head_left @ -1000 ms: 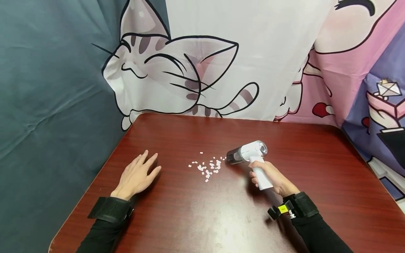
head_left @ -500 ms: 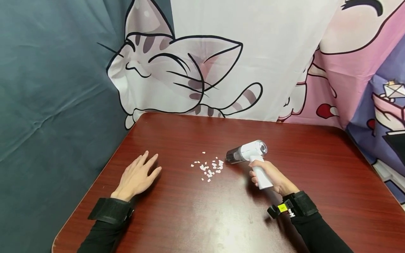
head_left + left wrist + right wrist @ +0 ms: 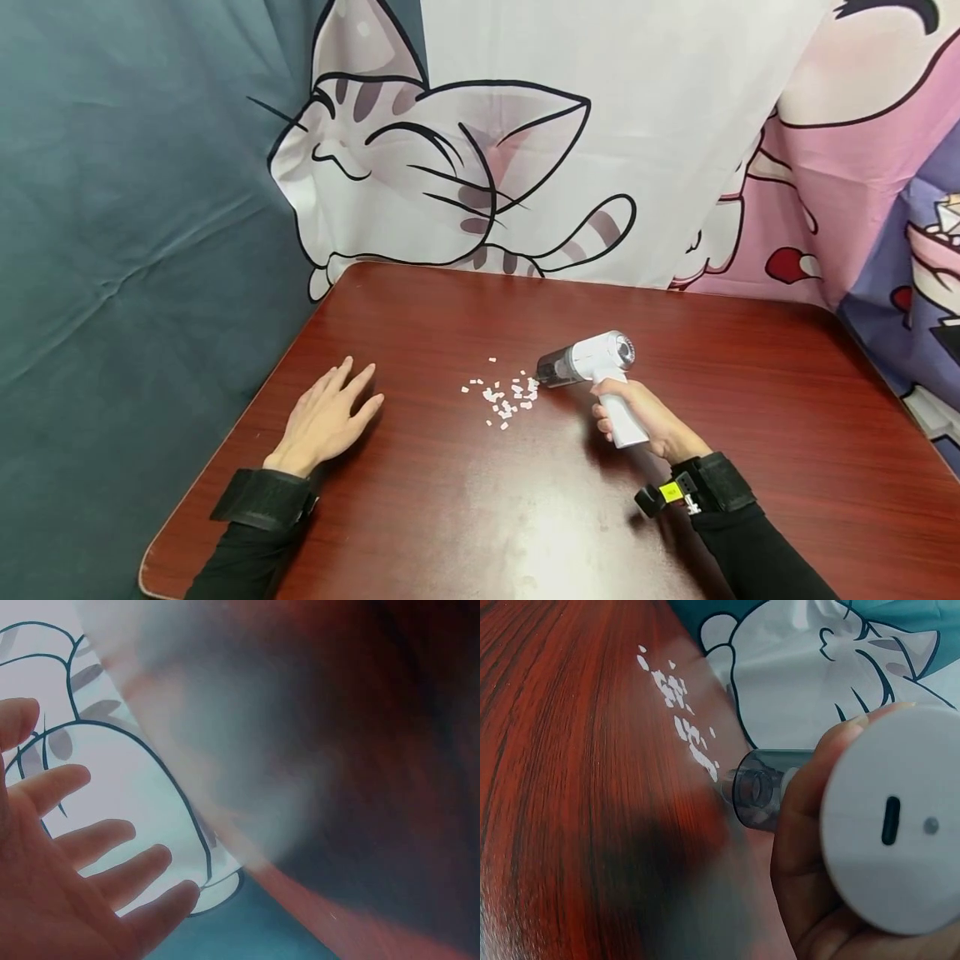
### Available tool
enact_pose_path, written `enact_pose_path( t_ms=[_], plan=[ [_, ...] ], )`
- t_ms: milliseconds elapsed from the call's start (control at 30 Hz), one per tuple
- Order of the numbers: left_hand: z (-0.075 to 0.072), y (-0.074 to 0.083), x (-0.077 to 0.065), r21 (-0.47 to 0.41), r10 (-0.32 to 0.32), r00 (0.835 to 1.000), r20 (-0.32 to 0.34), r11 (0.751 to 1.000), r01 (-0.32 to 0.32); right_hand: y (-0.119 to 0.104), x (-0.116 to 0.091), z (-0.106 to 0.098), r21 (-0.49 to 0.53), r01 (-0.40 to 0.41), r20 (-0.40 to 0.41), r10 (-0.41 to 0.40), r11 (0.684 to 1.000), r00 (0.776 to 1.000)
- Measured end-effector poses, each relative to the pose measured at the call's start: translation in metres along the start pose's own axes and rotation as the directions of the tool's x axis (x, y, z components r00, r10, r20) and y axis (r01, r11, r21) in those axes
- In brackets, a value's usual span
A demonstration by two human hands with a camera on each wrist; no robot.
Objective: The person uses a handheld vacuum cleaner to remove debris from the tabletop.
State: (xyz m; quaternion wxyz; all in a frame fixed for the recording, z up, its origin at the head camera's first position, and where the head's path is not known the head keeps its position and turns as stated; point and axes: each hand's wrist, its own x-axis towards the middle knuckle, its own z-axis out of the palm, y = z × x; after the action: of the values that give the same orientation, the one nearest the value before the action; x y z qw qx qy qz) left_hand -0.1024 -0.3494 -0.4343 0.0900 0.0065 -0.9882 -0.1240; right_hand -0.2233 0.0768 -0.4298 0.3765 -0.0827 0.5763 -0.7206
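My right hand (image 3: 648,417) grips the white handle of a handheld vacuum (image 3: 596,358), fingers wrapped round it. Its smoky clear nozzle (image 3: 556,368) points left, tip right at the edge of a scatter of small white paper bits (image 3: 506,408). Up close in the right wrist view, the flat round handle end (image 3: 862,870) shows a dark slot, and the clear nozzle (image 3: 769,769) reaches toward the bits. On the left side of the table, my left hand (image 3: 318,421) lies palm down with fingers spread, holding nothing; the left wrist view shows its extended fingers (image 3: 112,840).
The glossy red-brown wooden table (image 3: 450,508) has rounded corners. Behind it hangs a white cloth (image 3: 675,150) printed with a cartoon cat, and a teal cloth (image 3: 150,250) covers the left side. Both wrists wear black straps; a small camera (image 3: 660,497) sticks out from the right one.
The table and paper bits have shifted right in the head view while both hands keep their places in it. A few bits beside the nozzle are gone, and the nozzle is closer to the main scatter.
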Motion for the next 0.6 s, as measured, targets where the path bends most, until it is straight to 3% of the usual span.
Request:
enact_pose_path(
  t_ms=[600],
  plan=[
    [-0.004,-0.01,-0.013,0.003,-0.028,1.0,-0.015,1.0,0.028,0.002,0.013,0.009,-0.011,0.0,0.016,0.001,1.0,1.0]
  ],
)
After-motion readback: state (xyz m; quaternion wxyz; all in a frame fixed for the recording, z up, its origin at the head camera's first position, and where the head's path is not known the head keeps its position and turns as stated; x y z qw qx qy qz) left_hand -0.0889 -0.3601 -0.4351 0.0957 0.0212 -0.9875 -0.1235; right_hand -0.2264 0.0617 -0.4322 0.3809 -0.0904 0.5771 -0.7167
